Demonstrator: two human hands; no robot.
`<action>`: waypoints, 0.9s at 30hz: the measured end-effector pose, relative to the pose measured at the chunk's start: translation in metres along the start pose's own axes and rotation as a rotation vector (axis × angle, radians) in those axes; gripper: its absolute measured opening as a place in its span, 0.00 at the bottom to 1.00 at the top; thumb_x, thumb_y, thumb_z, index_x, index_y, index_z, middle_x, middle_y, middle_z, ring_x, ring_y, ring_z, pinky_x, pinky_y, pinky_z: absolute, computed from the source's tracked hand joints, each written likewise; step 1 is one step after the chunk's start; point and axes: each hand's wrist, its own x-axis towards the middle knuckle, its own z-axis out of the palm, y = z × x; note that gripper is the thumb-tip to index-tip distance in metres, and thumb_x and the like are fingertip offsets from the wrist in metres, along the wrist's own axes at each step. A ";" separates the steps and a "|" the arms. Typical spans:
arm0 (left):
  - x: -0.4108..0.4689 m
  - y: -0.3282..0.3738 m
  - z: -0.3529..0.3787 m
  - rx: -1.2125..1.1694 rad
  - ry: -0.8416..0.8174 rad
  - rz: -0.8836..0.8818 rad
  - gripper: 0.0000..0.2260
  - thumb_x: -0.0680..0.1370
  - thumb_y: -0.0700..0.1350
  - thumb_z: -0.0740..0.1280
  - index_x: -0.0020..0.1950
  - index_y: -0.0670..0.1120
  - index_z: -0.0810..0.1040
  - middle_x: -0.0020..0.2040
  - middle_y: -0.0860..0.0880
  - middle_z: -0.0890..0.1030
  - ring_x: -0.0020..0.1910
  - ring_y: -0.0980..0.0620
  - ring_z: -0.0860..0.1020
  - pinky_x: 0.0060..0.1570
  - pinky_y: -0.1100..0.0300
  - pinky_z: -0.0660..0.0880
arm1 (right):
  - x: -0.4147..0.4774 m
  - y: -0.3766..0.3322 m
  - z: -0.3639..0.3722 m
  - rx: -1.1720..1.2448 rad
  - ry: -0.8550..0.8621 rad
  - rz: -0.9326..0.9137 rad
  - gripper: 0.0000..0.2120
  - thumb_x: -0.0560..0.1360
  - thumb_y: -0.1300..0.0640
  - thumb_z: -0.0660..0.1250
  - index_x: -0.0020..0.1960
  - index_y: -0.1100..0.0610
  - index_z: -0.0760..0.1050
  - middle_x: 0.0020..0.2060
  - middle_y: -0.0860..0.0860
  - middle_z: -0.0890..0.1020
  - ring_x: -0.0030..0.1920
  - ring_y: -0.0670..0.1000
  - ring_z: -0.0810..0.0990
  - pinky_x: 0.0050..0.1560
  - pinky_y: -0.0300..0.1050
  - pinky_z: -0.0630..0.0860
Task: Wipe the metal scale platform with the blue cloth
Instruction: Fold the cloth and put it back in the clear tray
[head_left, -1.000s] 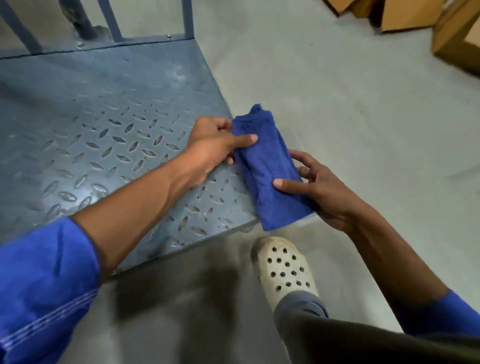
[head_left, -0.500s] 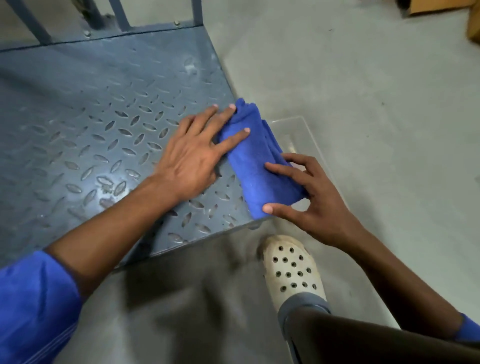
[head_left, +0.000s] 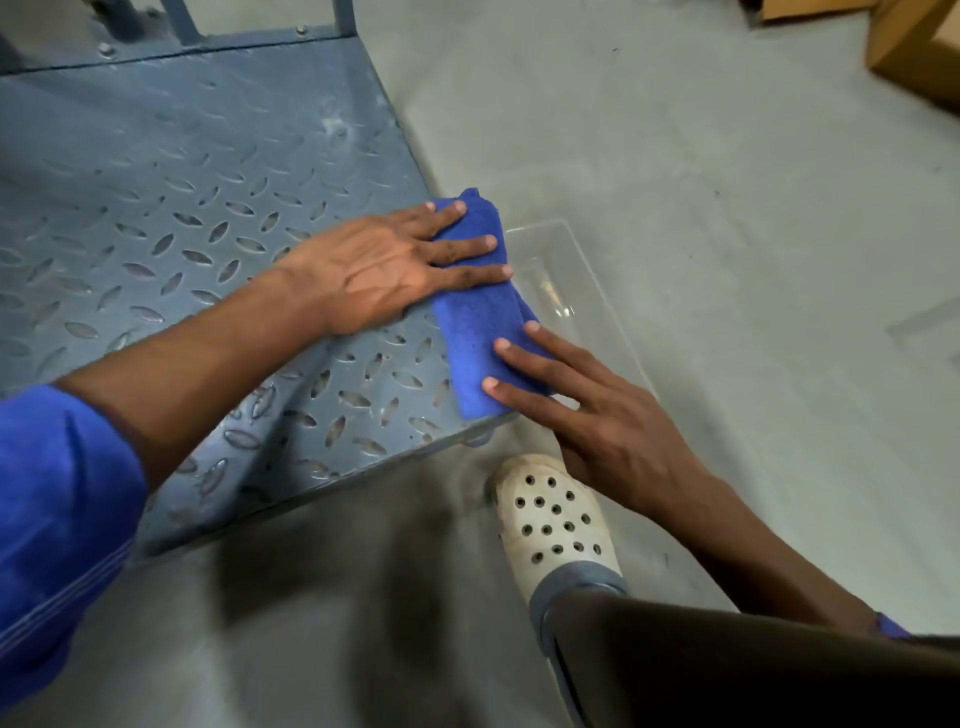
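Note:
The blue cloth (head_left: 480, 322) lies folded into a long strip on the right edge of the metal scale platform (head_left: 182, 208), a grey-blue diamond-tread plate. My left hand (head_left: 384, 270) rests flat on the platform, its straight fingers pressing the far half of the cloth. My right hand (head_left: 597, 421) reaches in from the right, and its spread fingertips touch the near half of the cloth. Neither hand curls around the cloth.
A clear plastic tray (head_left: 587, 291) sits on the concrete floor against the platform's right side, partly under the cloth. My foot in a white perforated clog (head_left: 553, 519) stands by the platform's near corner. Cardboard boxes (head_left: 914, 47) are at the far right, and blue frame posts (head_left: 176, 21) rise at the platform's back.
The cloth was held up between both hands and has been laid down on the platform edge. My left hand flattened onto it, and my right hand released its grip to fingertip contact.

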 end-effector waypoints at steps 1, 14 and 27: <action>0.003 0.000 0.000 0.010 -0.020 0.022 0.32 0.79 0.38 0.61 0.84 0.49 0.63 0.80 0.41 0.70 0.76 0.29 0.69 0.76 0.35 0.65 | 0.000 -0.001 0.002 -0.009 0.007 0.018 0.31 0.78 0.74 0.55 0.74 0.52 0.77 0.77 0.53 0.74 0.80 0.57 0.68 0.61 0.50 0.82; 0.029 0.010 -0.003 0.050 -0.163 -0.030 0.33 0.88 0.40 0.51 0.84 0.59 0.36 0.86 0.55 0.43 0.86 0.44 0.51 0.71 0.49 0.73 | -0.007 0.029 0.006 -0.020 0.103 0.062 0.19 0.80 0.75 0.66 0.68 0.62 0.82 0.72 0.59 0.78 0.76 0.65 0.73 0.72 0.58 0.75; 0.128 -0.006 0.019 -0.052 -0.245 -0.035 0.26 0.89 0.41 0.52 0.86 0.57 0.55 0.86 0.58 0.53 0.86 0.52 0.48 0.72 0.48 0.72 | -0.035 0.119 0.023 -0.048 0.130 0.126 0.16 0.82 0.71 0.65 0.65 0.60 0.83 0.71 0.56 0.80 0.77 0.61 0.73 0.70 0.56 0.77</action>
